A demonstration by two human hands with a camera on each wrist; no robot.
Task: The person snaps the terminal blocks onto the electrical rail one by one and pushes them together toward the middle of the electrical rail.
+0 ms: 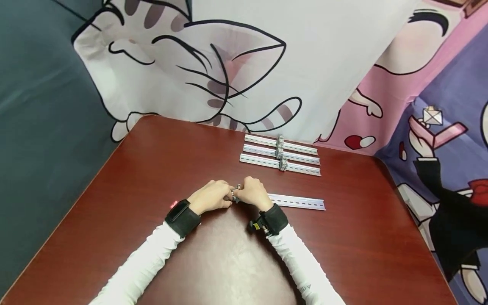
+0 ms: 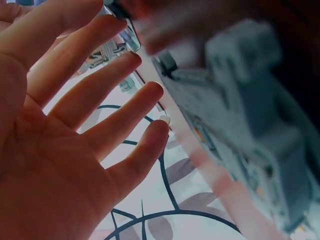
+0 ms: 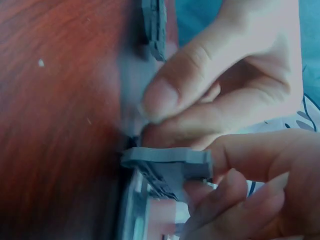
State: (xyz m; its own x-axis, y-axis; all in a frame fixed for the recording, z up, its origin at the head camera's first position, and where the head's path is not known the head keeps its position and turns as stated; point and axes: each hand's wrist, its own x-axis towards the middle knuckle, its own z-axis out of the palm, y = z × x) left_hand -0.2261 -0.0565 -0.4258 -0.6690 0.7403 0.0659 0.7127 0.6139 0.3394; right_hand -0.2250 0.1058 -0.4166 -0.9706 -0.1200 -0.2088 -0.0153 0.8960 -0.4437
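In the head view both hands meet at the left end of a slotted DIN rail point(image 1: 297, 202) on the table. My right hand point(image 1: 253, 192) pinches a grey terminal block point(image 3: 175, 167) at the rail, as the right wrist view shows. Beside it, the thumb and a finger of my left hand point(image 1: 213, 197) come together; what lies between them is hidden. The other left fingers point(image 2: 135, 107) extend fairly straight in the left wrist view. Another grey terminal block point(image 2: 245, 110) stands close to my left hand, concealed under it in the head view.
Further back lie three parallel DIN rails point(image 1: 259, 160), each with grey terminal blocks point(image 1: 283, 164) clipped near its middle. The reddish-brown table point(image 1: 152, 182) meets a cat-printed curtain point(image 1: 328, 51) at its back edge. A dark green curtain point(image 1: 42, 106) hangs at the left.
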